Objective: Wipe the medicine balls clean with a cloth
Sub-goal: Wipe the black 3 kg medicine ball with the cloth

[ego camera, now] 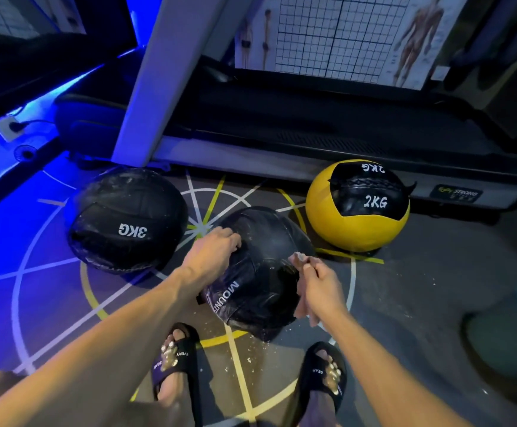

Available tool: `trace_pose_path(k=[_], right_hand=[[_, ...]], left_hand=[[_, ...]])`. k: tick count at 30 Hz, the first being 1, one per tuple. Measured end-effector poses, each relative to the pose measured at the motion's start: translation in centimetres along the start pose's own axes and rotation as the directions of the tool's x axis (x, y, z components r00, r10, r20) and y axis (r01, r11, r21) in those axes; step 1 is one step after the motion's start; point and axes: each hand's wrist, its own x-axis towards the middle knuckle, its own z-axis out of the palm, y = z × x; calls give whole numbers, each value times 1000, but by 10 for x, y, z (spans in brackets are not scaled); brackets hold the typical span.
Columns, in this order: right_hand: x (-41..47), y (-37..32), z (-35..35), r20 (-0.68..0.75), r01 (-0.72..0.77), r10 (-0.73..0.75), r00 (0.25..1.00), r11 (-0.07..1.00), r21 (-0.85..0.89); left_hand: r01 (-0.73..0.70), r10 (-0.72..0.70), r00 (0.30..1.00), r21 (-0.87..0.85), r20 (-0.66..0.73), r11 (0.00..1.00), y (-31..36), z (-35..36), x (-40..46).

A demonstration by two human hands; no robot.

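Three medicine balls lie on the gym floor. A black ball [260, 272] lettered "MOUNT" sits right in front of my feet. My left hand [214, 248] grips its upper left side with curled fingers. My right hand [318, 288] holds a pale crumpled cloth [301, 261] against the ball's right side. A black ball marked 3KG [127, 220], streaked with white dust, lies to the left. A yellow and black ball marked 2KG [358, 208] stands at the right.
A treadmill [312, 131] runs across behind the balls, its grey upright [164, 75] rising at the left. A dark bucket [515, 331] stands at the right edge. White specks litter the marked floor [235, 362] around my two sandalled feet.
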Motion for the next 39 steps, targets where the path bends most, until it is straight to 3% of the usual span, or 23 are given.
trace_pose_path(k=[5, 11, 14, 18, 20, 23, 26, 29, 33, 37, 39], right_hand=[[-14, 8, 6, -51, 34, -35, 998, 999, -19], [-2, 4, -21, -63, 88, -86, 994, 996, 32], [-3, 7, -17, 27, 90, -89, 996, 995, -40], [-34, 15, 3, 191, 165, -137, 972, 976, -143], [-35, 18, 9, 184, 212, -174, 967, 954, -211], [-33, 19, 21, 190, 236, -193, 963, 941, -241], [-34, 10, 33, 214, 275, -221, 951, 925, -264], [-34, 1, 43, 217, 275, -228, 949, 936, -218], [-42, -29, 50, 205, 219, -222, 953, 975, 36], [-48, -53, 46, 403, 65, -212, 890, 936, 347], [-44, -49, 48, 391, 86, -172, 904, 970, 227]], left_hand=[[-185, 153, 972, 173, 180, 967, 39, -23, 12], [-157, 151, 986, 82, 68, 984, 72, -40, 20], [-72, 72, 993, 5, 90, 997, 60, -31, 13], [140, -119, 984, -160, 134, 977, 30, 3, -10], [212, -205, 977, -321, 57, 923, 18, 12, -21], [284, -308, 949, -601, 65, 747, -5, 18, -57], [346, -372, 924, -611, 90, 712, -33, 31, -98], [389, -398, 906, -650, 143, 653, -45, 41, -122], [375, -313, 922, -730, 230, 571, -45, 40, -130], [345, -268, 938, -680, 221, 647, -43, 40, -126], [342, -273, 939, -647, 208, 682, -39, 40, -121]])
